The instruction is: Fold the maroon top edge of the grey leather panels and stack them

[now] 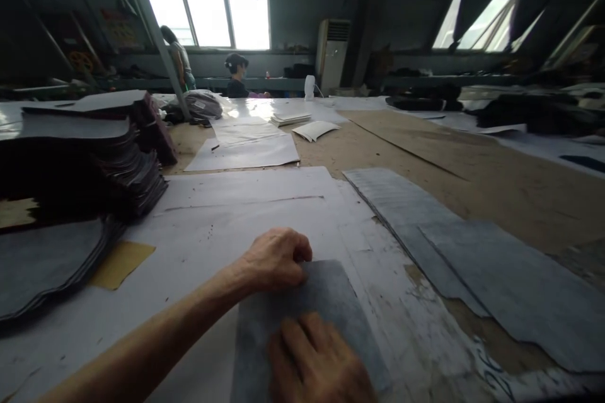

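A grey, felt-like sheet [326, 289] lies on white paper in front of me, its far edge under my left hand. My left hand [278, 258] is closed, thumb and curled fingers pinching that far edge. Nearer to me, my right hand [321, 359] is over the same sheet, palm down, a little blurred. Its fingers are bent and close together, and their tips are hidden, so I cannot make out what they hold, if anything. White paper [198, 258] spreads under the sheet and to its left.
Stacks of dark, grey-topped sheets [80, 164] rise at the left, beside a yellow piece [123, 263]. Long grey sheets [510, 277] lie at the right. Farther back are white sheets [246, 151] and a slanted post [155, 31]. Two people [236, 79] are beyond the table.
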`<action>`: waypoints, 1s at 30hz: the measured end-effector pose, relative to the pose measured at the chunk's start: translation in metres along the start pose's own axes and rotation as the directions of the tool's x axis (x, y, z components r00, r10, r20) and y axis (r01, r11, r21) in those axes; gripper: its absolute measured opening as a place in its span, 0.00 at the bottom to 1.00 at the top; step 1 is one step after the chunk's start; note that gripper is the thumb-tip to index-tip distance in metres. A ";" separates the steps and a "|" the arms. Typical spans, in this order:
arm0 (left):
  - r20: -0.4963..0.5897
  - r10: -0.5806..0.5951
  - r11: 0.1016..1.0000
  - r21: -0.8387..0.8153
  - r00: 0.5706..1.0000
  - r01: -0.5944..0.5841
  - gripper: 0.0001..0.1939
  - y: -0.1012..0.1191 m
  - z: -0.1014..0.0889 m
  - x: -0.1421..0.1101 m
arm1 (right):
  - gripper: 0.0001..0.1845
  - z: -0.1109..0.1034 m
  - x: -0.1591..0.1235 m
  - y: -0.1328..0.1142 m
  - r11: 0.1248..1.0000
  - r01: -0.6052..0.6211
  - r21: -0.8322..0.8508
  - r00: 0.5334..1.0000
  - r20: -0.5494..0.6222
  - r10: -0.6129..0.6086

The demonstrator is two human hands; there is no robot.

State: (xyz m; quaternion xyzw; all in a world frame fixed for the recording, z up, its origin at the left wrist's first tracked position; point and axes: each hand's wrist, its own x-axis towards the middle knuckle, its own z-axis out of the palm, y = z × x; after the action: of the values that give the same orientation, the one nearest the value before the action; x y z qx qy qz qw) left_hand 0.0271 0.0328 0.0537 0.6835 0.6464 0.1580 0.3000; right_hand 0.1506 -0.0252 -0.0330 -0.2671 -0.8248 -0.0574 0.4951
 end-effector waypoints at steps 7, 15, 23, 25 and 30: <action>-0.124 0.095 0.995 0.041 0.988 -0.090 0.16 -0.005 0.019 -0.005 | 0.12 -0.039 0.016 0.027 0.968 0.003 0.253 0.981 0.189 -0.052; -0.243 0.349 0.933 0.183 0.905 -0.311 0.17 -0.003 0.034 -0.013 | 0.15 -0.075 0.028 0.085 0.997 0.063 -0.038 0.910 0.411 -0.042; -0.270 0.511 0.850 0.305 0.816 -0.431 0.16 -0.004 0.043 -0.017 | 0.11 -0.067 0.050 0.101 0.988 0.152 -0.030 0.930 0.344 -0.132; -0.269 0.557 0.819 0.338 0.786 -0.464 0.17 -0.006 0.044 -0.017 | 0.12 -0.063 0.053 0.107 0.980 0.198 0.015 0.910 0.369 -0.190; -0.194 0.652 0.736 0.392 0.733 -0.552 0.18 -0.010 0.040 -0.016 | 0.11 -0.061 0.047 0.116 0.971 0.223 0.092 0.903 0.356 -0.241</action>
State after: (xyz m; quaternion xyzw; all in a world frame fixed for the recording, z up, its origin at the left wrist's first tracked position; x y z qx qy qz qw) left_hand 0.0409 0.0085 0.0195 0.8604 0.4420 0.2532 0.0127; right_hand 0.2393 0.0698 0.0180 -0.1611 -0.9292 -0.0451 0.3295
